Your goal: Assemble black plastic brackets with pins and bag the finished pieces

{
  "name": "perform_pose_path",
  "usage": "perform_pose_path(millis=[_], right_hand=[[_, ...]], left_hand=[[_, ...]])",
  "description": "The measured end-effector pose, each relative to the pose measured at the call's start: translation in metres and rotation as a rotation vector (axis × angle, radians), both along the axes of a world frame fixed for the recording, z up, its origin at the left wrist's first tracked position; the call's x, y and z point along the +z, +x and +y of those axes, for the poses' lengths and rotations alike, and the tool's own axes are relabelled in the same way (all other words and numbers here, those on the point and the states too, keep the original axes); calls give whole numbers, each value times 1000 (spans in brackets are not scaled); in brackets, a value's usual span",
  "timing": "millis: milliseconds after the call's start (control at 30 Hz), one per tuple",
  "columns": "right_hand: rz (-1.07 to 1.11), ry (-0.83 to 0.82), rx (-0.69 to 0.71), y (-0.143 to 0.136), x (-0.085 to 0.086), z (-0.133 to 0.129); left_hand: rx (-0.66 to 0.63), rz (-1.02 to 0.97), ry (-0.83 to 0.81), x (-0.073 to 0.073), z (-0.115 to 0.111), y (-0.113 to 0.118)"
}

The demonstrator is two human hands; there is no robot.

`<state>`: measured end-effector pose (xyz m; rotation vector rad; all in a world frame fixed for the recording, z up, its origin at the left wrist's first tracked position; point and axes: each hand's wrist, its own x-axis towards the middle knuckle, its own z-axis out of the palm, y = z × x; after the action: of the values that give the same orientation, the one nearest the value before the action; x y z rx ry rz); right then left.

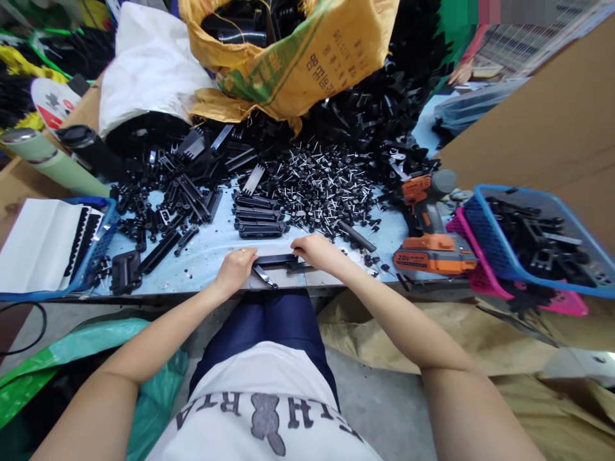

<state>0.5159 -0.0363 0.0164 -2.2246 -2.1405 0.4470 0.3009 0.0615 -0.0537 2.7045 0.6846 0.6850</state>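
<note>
Fingers of the left hand [235, 271] and right hand [313, 250] pinch opposite ends of a black bar [276, 260], just below the frame's centre, seemingly to steady it; similar bars [261, 228] lie aligned just above, probably for easy reach.

A black bar [276, 260] is held at its ends by the left hand [235, 272] and the right hand [316, 251], before screws [327, 189] heaped on a blue table [204, 246].

My left hand [235, 272] and right hand [316, 251] are pinching near frame centre; my bare arms [173, 333] are slanting inward from the lower corners.
</note>
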Motion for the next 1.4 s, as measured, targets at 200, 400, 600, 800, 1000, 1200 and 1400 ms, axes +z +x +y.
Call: perform_pose_path(millis=[200,400,600,800,1000,1200,1400], right_hand=[[10,-28,55,6,-5,-6],[236,293,59,21,-60,-34],[351,523,98,19,-102,-60],[297,539,205,21,-110,-60],[224,481,219,27,-79,-56],[283,539,274,-40,-60,-14],[388,445,241,-66,-76,10]], left_hand=[[-139,-13,34,-5,5,-1],[-8,-75,95,0,-10,-2],[-222,162,101,2,-41,41],[-330,290,39,-7,-33,63],[-229,147,54,-2,-48,43],[305,298,-70,-8,-73,3],[498,411,-312,-11,-71,16]])
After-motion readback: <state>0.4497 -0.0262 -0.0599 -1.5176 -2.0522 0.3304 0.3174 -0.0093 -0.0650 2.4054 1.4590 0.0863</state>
